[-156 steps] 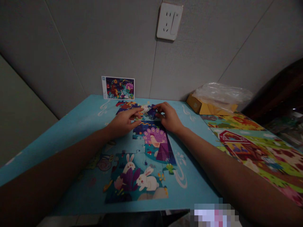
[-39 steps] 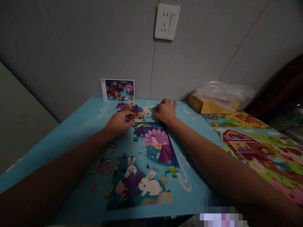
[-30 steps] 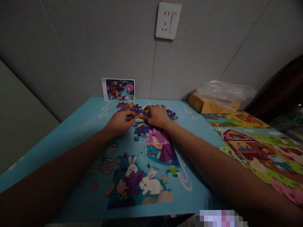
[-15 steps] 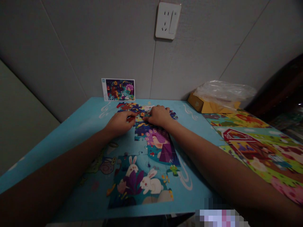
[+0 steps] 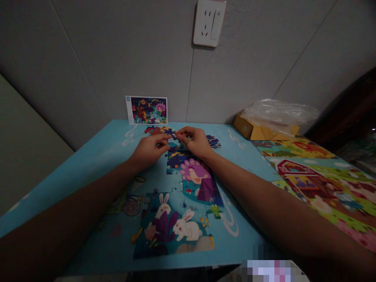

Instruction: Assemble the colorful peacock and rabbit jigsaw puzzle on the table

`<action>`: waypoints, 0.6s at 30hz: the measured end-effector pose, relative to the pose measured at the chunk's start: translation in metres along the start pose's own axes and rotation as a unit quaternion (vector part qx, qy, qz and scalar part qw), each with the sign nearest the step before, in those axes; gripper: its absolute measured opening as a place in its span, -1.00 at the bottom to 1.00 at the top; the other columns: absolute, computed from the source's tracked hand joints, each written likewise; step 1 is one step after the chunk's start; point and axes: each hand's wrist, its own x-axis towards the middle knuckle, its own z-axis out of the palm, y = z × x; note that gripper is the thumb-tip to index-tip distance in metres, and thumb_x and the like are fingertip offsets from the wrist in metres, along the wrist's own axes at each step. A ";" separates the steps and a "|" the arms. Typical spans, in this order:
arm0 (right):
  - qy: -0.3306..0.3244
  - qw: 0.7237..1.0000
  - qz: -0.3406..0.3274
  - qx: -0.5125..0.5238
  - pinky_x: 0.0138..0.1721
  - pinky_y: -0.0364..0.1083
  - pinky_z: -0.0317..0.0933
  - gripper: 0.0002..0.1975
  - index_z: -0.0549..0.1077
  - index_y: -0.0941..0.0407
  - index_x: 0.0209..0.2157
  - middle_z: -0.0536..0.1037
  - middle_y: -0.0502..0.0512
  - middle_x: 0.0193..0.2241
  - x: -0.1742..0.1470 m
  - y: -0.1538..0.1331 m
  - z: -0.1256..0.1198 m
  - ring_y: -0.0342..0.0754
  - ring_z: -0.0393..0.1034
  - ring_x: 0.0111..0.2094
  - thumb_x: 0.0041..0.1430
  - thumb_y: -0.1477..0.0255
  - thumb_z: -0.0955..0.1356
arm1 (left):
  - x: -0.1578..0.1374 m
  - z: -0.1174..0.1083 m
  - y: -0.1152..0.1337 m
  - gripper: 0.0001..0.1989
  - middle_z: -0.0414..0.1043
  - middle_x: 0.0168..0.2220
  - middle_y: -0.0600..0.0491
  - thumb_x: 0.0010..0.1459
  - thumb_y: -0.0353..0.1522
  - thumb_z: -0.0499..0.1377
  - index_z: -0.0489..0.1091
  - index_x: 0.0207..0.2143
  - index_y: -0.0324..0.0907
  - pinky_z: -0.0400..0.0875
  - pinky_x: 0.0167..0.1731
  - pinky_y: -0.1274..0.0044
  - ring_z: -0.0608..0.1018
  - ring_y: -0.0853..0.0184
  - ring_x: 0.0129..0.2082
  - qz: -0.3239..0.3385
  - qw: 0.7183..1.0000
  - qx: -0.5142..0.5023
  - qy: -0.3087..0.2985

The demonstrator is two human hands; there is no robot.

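Against the grey panelled wall (image 5: 132, 51) we see a white socket plate (image 5: 209, 23) with a switch at its right side. Below it and to the right, we find a yellow cardboard box (image 5: 266, 132) with a crumpled clear plastic bag (image 5: 279, 111) over it. Just in front of these we see a brightly coloured farm picture (image 5: 317, 180) with a red-roofed barn. At far right we make out a dark reddish curved object (image 5: 346, 103), too dim for us to name.

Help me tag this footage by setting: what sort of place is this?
Probably indoors at home, though that's a guess: a patterned blue tabletop, a part-built jigsaw with rabbits on it, and a wall socket behind.
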 end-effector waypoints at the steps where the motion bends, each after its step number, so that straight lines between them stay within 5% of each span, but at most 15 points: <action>1: -0.002 1.000 -0.007 -0.009 -0.25 -0.13 0.25 -0.88 0.57 0.15 -0.32 0.61 0.03 -0.41 0.000 0.000 0.000 -0.08 0.47 -0.36 0.16 0.44 0.37 | 0.000 0.000 0.001 -0.63 0.62 -0.27 0.04 0.12 -0.29 0.24 0.52 -0.01 -0.19 0.51 -0.12 0.45 0.63 0.24 -0.24 -0.002 1.000 0.002 0.007; 5: 0.041 0.992 0.000 -0.116 -0.19 -0.09 0.22 -0.84 0.59 0.14 -0.27 0.63 0.08 -0.33 0.003 -0.002 -0.006 -0.04 0.47 -0.28 0.22 0.46 0.33 | -0.002 -0.002 0.005 -0.67 0.63 -0.26 0.04 0.15 -0.26 0.22 0.54 -0.04 -0.16 0.55 -0.18 0.45 0.63 0.23 -0.26 -0.005 1.000 0.012 0.018; 9: 0.136 0.936 0.100 -0.310 -0.09 0.03 0.14 -0.76 0.58 0.13 -0.17 0.62 0.19 -0.23 0.005 0.002 -0.018 0.09 0.42 -0.15 0.29 0.48 0.26 | -0.002 -0.004 0.007 -0.68 0.64 -0.20 0.03 0.21 -0.27 0.16 0.54 -0.04 -0.14 0.56 -0.22 0.46 0.63 0.25 -0.29 -0.034 0.998 0.038 0.042; 14: 0.083 0.867 0.198 -0.450 -0.04 0.17 0.07 -0.72 0.59 0.18 -0.16 0.60 0.35 -0.17 0.002 0.011 -0.028 0.25 0.35 -0.03 0.29 0.51 0.24 | -0.001 -0.005 0.004 -0.66 0.58 -0.01 -0.03 0.20 -0.29 0.14 0.53 -0.02 -0.18 0.54 -0.42 0.50 0.62 0.25 -0.38 -0.090 0.991 0.075 0.062; 18: 0.060 0.870 0.130 -0.472 0.01 0.20 0.08 -0.69 0.56 0.18 -0.04 0.53 0.37 0.01 0.001 0.005 -0.022 0.28 0.27 0.07 0.32 0.41 0.25 | -0.001 -0.005 0.005 -0.66 0.57 0.00 -0.01 0.21 -0.32 0.12 0.52 0.01 -0.15 0.55 -0.40 0.46 0.59 0.31 -0.51 -0.124 0.987 0.088 0.050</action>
